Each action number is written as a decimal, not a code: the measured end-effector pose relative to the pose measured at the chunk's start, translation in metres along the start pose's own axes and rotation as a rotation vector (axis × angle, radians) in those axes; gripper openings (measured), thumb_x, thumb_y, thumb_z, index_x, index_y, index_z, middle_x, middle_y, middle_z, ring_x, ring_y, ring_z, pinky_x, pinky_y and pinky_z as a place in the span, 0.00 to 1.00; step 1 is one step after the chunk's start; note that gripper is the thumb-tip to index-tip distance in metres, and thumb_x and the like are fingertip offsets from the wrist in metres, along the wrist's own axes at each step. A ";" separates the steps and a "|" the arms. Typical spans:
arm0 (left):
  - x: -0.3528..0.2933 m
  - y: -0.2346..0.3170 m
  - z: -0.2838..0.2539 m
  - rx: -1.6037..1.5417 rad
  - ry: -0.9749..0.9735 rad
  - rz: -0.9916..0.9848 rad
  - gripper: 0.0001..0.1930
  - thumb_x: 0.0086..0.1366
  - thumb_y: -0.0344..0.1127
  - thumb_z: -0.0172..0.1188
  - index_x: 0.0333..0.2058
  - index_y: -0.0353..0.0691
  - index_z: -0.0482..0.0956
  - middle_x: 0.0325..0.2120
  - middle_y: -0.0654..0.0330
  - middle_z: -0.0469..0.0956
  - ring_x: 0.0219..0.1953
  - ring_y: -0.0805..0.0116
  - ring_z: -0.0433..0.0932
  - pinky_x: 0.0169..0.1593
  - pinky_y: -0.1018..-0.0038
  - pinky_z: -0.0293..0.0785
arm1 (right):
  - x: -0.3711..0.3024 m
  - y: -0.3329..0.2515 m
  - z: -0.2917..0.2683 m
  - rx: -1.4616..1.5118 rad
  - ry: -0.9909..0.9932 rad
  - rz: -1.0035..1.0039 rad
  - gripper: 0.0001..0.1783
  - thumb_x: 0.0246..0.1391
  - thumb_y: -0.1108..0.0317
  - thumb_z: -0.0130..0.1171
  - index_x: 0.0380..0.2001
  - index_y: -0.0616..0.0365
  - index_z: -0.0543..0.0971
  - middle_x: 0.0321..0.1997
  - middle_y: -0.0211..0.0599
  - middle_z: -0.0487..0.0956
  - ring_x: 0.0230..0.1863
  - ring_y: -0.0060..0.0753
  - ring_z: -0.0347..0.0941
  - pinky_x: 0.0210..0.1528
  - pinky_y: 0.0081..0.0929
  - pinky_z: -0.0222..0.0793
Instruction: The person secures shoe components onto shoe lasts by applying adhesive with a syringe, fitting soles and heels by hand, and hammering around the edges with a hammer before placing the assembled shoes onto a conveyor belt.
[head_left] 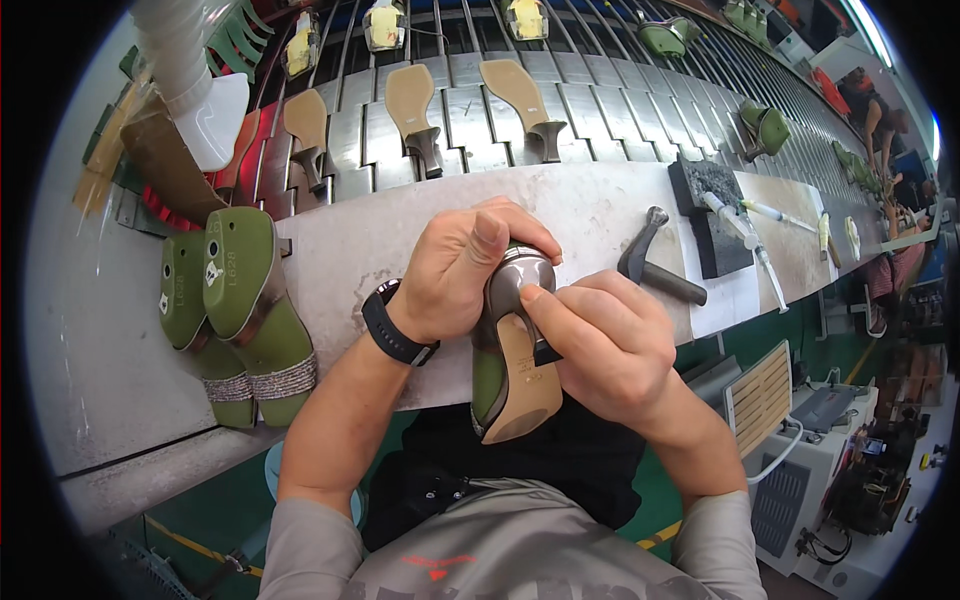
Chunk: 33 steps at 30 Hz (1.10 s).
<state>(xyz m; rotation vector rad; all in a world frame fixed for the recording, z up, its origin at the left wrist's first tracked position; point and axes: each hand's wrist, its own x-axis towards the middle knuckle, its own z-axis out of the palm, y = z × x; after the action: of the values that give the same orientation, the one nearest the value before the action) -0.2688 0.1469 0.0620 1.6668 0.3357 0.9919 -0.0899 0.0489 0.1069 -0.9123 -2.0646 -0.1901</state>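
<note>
A brown high-heeled shoe (518,283) on a green shoe last (488,378) is tilted in front of my body, its tan sole facing up. My left hand (455,265), with a black watch at its wrist, is closed around the heel end of the shoe. Its thumb points up. My right hand (612,340) is closed at the shoe's right side, thumb and forefinger pressed on the back of the shoe. A dark heel tip shows under its curled fingers; most of the heel is hidden by that hand.
Two green lasts (245,270) with glittery straps stand on the left of the bench. A hammer (655,262), a black block (710,220) and glue syringes (745,235) lie to the right. Tan soles with heels (412,105) sit on the metal slat conveyor (460,130) beyond.
</note>
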 end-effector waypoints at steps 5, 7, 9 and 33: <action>-0.002 0.003 0.000 -0.032 -0.011 -0.010 0.41 0.81 0.65 0.36 0.39 0.30 0.85 0.37 0.50 0.85 0.42 0.62 0.81 0.50 0.67 0.76 | 0.002 0.006 0.001 -0.011 -0.020 -0.084 0.22 0.36 0.71 0.67 0.40 0.66 0.85 0.30 0.30 0.76 0.29 0.31 0.74 0.27 0.28 0.71; -0.001 0.004 -0.001 -0.068 -0.014 -0.016 0.40 0.81 0.65 0.39 0.39 0.30 0.85 0.37 0.50 0.85 0.42 0.62 0.81 0.50 0.68 0.75 | 0.007 0.012 0.002 -0.002 -0.015 -0.110 0.21 0.37 0.71 0.67 0.40 0.65 0.85 0.30 0.30 0.75 0.29 0.31 0.74 0.28 0.29 0.71; 0.000 0.007 -0.002 -0.010 -0.009 -0.083 0.31 0.80 0.56 0.49 0.39 0.29 0.84 0.38 0.50 0.84 0.42 0.63 0.81 0.51 0.68 0.75 | 0.012 0.017 0.002 0.085 -0.069 -0.115 0.24 0.34 0.80 0.68 0.43 0.69 0.86 0.32 0.37 0.80 0.27 0.35 0.76 0.31 0.30 0.75; 0.026 -0.021 0.031 0.100 0.224 -0.133 0.26 0.82 0.48 0.48 0.39 0.33 0.89 0.13 0.63 0.67 0.20 0.74 0.66 0.27 0.70 0.65 | 0.063 0.024 -0.045 -0.080 -0.871 0.625 0.22 0.61 0.57 0.65 0.30 0.72 0.84 0.25 0.59 0.81 0.31 0.61 0.81 0.38 0.52 0.77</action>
<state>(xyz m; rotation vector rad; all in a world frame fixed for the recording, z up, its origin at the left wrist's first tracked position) -0.2243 0.1515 0.0535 1.6026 0.6460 1.0783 -0.0683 0.0798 0.1783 -1.8692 -2.3838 0.5565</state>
